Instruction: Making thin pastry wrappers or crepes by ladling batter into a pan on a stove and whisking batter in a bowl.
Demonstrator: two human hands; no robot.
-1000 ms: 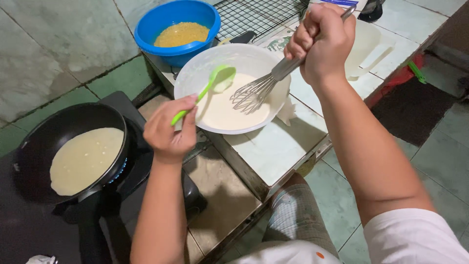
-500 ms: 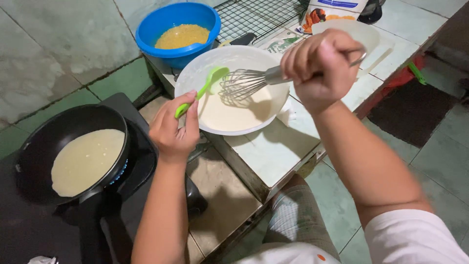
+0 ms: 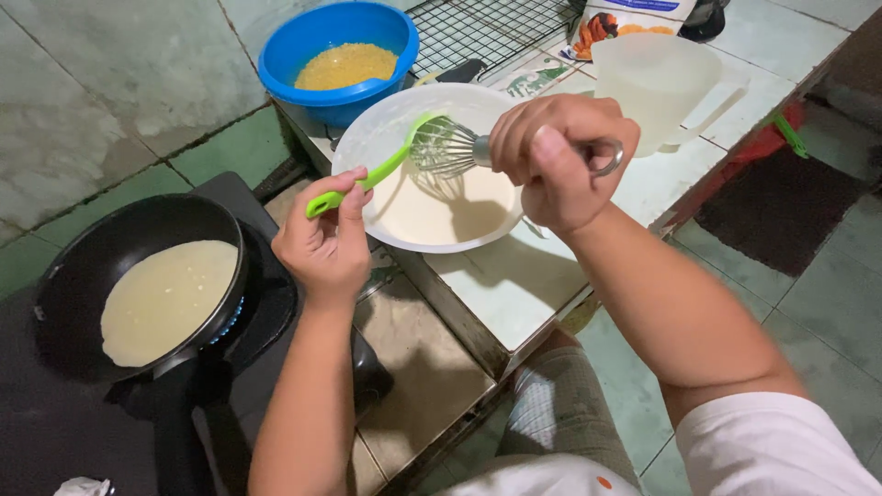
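Whisk (image 3: 447, 147) now lifted over the white bowl (image 3: 367, 152), wires pressed against the green ladle (image 3: 372, 176); a second ago tilted down into the batter (image 3: 441, 207). Right hand (image 3: 556, 165) closed around the whisk handle, swung left and rolled level. Left hand (image 3: 326, 243) pinching the ladle handle, barely moved. Stirring apparently paused; batter possibly being scraped off the wires, contact too small to confirm. Bowl on the tiled counter (image 3: 514, 285), blue bowl (image 3: 335, 55) behind, clear jug (image 3: 657, 87) right. Black pan (image 3: 83, 257) with pale pancake on the stove, left.
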